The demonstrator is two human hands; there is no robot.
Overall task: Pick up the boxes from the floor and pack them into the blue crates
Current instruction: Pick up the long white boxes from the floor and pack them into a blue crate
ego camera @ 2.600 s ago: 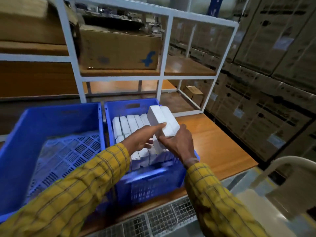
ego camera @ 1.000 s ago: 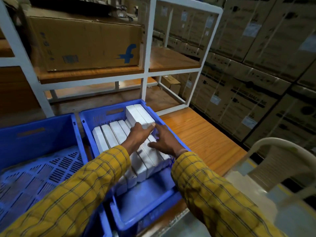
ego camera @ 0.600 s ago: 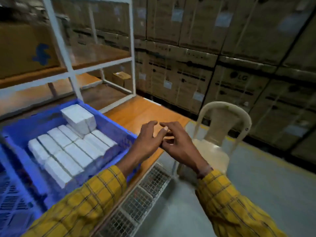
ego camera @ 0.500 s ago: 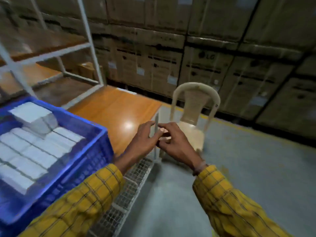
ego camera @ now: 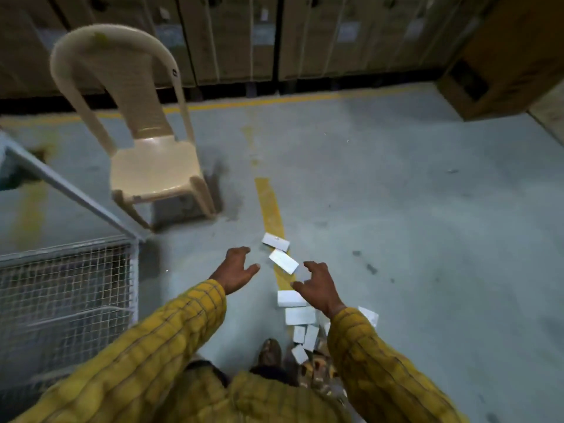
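Looking down at the grey concrete floor (ego camera: 396, 209). My left hand (ego camera: 235, 270) and right hand (ego camera: 317, 288) both hang out in front of me, fingers spread and loosely curled, holding nothing, palms down toward the scatter below. The small white rectangular cardboard boxes (ego camera: 297, 315) lie in a loose trail along a worn yellow painted floor line (ego camera: 268, 203): one far box (ego camera: 275, 241) sits on the line, a second box (ego camera: 283, 261) lies just beside it, tilted at an angle, between my two hands, and the rest bunch closer to my brown shoe (ego camera: 270, 352), some partly hidden behind my right yellow checked sleeve (ego camera: 381, 377). They lie flat at odd angles, like things dropped, not stacked. My hands are set apart either side of the tilted box, which reads to me as a reach for that one or the pair, gathered from both ends. A cream plastic chair (ego camera: 152, 166) stands to the left, well apart from the boxes. A grey wire-mesh panel (ego camera: 61, 294) fills the lower left. No blue crate shows in this view, so packing means turning back. Brown stacked cartons (ego camera: 229, 38) line the far wall.
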